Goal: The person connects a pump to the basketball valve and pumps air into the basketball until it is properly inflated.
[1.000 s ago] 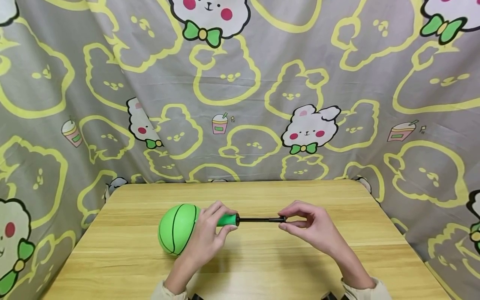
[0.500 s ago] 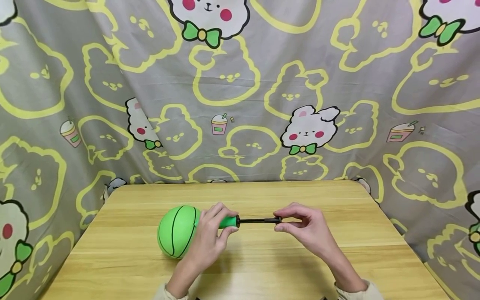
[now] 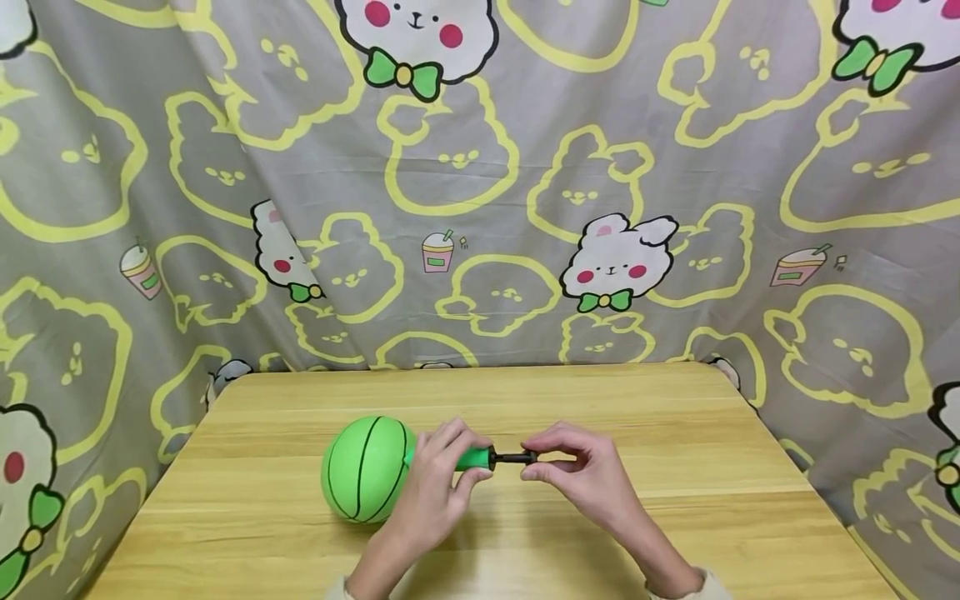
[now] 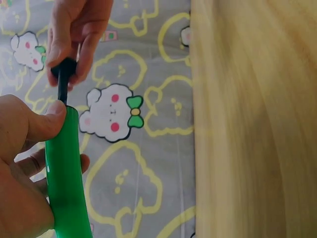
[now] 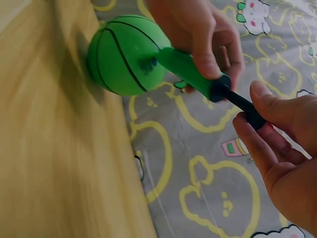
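Observation:
A green hand pump [image 3: 474,458] lies level above the table, its tip end against a green ball with black lines [image 3: 365,471]. My left hand [image 3: 431,487] grips the pump's green barrel [image 4: 67,173], thumb and fingers round it close to the black collar. With thumb and fingertips my right hand [image 3: 588,475] pinches the black knob [image 5: 255,120] at the end of the pump's rod [image 3: 513,457]. A short length of rod shows between collar and knob. The spot where pump meets ball is partly hidden behind my left hand in the head view.
Under both hands stretches a wooden table [image 3: 637,400]. A grey curtain [image 3: 480,175] printed with cartoon animals hangs behind the table and along both sides.
My right hand has moved left toward my left hand, and the rod has slid well into the barrel. The ball, pump and left hand now appear slightly lower and further right.

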Demonstrator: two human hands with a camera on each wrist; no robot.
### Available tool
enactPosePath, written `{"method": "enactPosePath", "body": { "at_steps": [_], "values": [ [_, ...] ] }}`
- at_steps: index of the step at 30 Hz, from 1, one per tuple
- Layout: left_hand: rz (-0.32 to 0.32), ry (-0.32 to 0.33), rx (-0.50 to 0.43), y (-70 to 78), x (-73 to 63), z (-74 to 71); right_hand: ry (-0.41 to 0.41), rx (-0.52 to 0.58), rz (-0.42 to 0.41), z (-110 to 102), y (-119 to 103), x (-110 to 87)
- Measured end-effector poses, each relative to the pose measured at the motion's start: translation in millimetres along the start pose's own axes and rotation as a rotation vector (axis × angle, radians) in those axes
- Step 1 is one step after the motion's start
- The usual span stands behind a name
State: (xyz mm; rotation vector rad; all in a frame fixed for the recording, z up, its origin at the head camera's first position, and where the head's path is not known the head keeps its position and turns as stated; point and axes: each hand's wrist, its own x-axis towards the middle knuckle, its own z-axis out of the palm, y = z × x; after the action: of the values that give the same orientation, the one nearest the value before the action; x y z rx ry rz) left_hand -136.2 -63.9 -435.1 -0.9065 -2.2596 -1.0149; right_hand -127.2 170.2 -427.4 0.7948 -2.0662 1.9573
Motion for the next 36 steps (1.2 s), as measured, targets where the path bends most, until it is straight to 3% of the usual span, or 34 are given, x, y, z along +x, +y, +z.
{"method": "enactPosePath", "body": {
  "at_steps": [9, 18, 23, 36],
  "values": [
    [0.037, -0.001, 0.014, 4.5, -2.7, 9.0, -0.014, -0.027, 0.023, 12, 7, -4.7],
    [-0.013, -0.041, -0.009, -0.1, -0.6, 3.0, -0.131, -0.053, 0.092, -11, -8, 2.1],
    [-0.048, -0.032, -0.002, -6.8, 0.2, -6.7, -0.136, -0.053, 0.087, -26, -14, 3.4],
    [-0.061, -0.021, -0.012, -15.2, 2.4, -18.3, -0.142, -0.09, 0.071, -51, -22, 3.8]
  ]
}}
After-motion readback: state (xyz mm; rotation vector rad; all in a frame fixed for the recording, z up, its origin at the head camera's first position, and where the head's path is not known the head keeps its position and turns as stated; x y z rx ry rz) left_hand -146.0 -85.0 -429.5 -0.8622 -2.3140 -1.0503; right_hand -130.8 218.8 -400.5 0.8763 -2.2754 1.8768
